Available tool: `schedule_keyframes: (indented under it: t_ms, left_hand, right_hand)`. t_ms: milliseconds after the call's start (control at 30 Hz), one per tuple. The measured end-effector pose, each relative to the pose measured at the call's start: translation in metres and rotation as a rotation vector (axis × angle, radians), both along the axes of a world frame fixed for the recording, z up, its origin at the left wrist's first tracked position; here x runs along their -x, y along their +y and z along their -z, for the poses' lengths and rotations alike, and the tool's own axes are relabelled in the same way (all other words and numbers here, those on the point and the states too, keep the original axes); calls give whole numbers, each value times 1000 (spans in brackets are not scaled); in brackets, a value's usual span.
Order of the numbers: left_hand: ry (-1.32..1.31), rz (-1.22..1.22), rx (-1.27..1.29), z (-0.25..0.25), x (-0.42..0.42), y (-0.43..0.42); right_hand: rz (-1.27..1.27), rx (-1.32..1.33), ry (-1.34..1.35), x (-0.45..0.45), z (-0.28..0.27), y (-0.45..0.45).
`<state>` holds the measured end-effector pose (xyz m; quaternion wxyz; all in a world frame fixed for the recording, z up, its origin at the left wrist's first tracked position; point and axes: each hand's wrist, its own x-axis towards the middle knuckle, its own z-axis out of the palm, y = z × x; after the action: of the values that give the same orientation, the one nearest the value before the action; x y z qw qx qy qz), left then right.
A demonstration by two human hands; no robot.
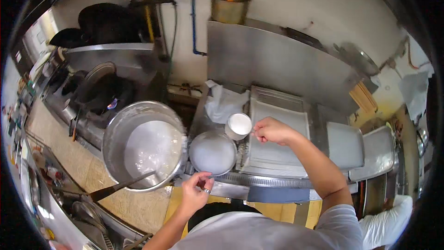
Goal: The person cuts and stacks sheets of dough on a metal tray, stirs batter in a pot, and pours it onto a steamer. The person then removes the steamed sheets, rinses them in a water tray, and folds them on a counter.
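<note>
My right hand (270, 130) is closed on the handle side of a small metal cup (230, 134) filled with something white. That cup is up beside the far rim of a shallow round pan (188, 157), which also holds white contents. My left hand (198, 189), a ring on one finger, pinches the near rim of this pan. Left of the pan stands a large metal pot (111, 132) with white, bubbly liquid (150, 146) in it. A long dark-handled utensil (113, 190) leans over the pot's near rim, its tip inside.
A white cloth (225, 102) lies behind the cup. Stacked flat trays (280, 127) cover the counter to the right, with more trays (344, 143) beyond. At the far left, a burner flame (112, 104) shows by a dark wok (95, 88). A brass-coloured pot (222, 11) sits on the ledge.
</note>
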<state>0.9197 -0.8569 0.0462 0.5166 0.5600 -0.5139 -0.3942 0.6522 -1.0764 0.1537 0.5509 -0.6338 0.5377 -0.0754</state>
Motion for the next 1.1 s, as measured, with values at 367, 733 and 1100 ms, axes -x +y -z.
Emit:
schedule_keyframes:
  t_ms: [367, 733, 1100]
  left_hand:
    - [43, 101, -138, 42, 147, -13]
    - [-40, 92, -217, 40, 184, 4]
    - [-53, 218, -204, 36, 154, -26]
  right_hand:
    - [533, 37, -91, 229, 142, -3]
    - [720, 72, -214, 284, 226, -11]
    - [433, 550, 98, 306, 333, -13]
